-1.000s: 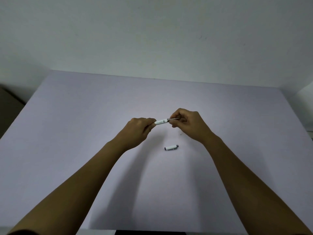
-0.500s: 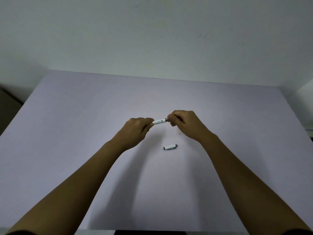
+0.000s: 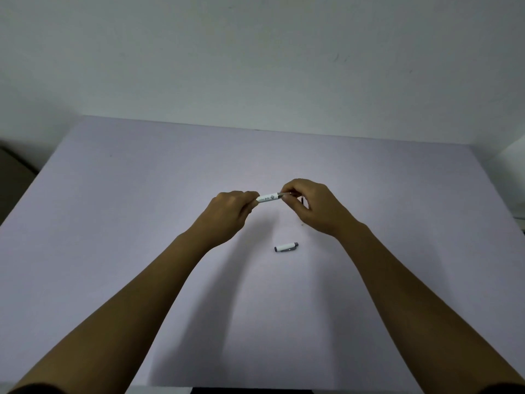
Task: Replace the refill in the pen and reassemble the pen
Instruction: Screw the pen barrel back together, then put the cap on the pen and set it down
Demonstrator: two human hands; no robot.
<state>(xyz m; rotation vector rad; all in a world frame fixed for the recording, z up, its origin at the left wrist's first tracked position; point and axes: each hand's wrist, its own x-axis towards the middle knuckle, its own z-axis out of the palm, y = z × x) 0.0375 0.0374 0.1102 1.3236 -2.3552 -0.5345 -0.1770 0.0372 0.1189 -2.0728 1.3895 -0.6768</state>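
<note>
1. We hold the white pen barrel (image 3: pixel 268 197) level above the table, our left hand (image 3: pixel 230 214) curled around its 9 o'clock end so it stays steady and cannot turn.
2. Our right hand (image 3: pixel 314 204) meets the barrel's 3 o'clock end, thumb and forefinger pressed together on a thin, pale part (image 3: pixel 285 193) poking out of the barrel's mouth. We judge this to be the refill or the tip section, either going in or coming out; we cannot tell which.
3. Holding both ends in line looks deliberate: a slim insert slides straight only if the barrel does not wobble.
4. The barrel carries a small dark emblem and a line of print, too small for us to read.
5. At 6 o'clock from the hands, the cap (image 3: pixel 286 247) lies on the lilac table (image 3: pixel 142 223), white with a grey end, set aside so both hands stay free until reassembly.
</note>
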